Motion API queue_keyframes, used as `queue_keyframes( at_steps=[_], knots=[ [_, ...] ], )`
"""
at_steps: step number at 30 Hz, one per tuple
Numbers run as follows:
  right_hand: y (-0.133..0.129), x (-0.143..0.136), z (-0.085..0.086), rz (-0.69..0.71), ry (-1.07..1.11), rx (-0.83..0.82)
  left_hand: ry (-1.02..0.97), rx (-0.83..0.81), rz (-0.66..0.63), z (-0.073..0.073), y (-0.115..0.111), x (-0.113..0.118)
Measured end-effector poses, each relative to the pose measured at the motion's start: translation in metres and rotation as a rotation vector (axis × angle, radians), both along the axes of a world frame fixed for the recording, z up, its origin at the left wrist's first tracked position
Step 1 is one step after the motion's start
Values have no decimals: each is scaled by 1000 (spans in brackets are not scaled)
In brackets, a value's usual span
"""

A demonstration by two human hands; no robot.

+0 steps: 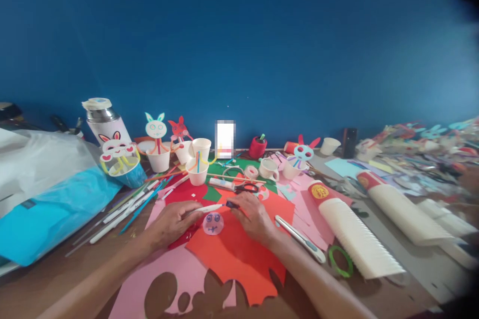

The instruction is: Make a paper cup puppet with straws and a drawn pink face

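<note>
My left hand (172, 223) grips the white barrel of a marker pen (209, 208) that lies level above a pink paper circle (213, 223) with a face drawn on it. My right hand (253, 217) pinches the pen's dark cap end (232, 205). Both hands rest on a red paper sheet (232, 254), which overlaps a pink sheet (168, 279) with shapes cut out of it.
Paper-cup bunny figures (157, 147) and plain white cups (197, 172) stand behind the hands, beside a flask (106, 122). Scissors (245, 188), a craft knife (301, 239), a green ring (340, 260), stacked cup sleeves (355, 234) and a blue bag (48, 214) lie around. Another person's hand (466, 177) shows far right.
</note>
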State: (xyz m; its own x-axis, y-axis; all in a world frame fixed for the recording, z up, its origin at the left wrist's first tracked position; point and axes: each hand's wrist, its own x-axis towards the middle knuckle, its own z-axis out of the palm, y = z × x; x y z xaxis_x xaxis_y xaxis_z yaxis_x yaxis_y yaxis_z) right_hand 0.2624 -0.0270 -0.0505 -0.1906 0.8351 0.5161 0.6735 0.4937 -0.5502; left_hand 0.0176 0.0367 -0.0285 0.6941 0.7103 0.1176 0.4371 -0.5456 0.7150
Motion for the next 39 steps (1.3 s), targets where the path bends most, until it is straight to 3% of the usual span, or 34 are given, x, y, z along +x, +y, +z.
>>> queue_keyframes(
  at_steps=[10, 24, 39],
  knots=[
    [0, 2, 7, 9, -155, 124, 140, 79, -20, 6, 0, -3],
    [-2, -1, 3, 6, -288, 133, 158, 131, -54, 5, -3, -3],
    [-5, -8, 0, 77, -193, 80, 132, 140, -104, -1, -4, -2]
  ],
)
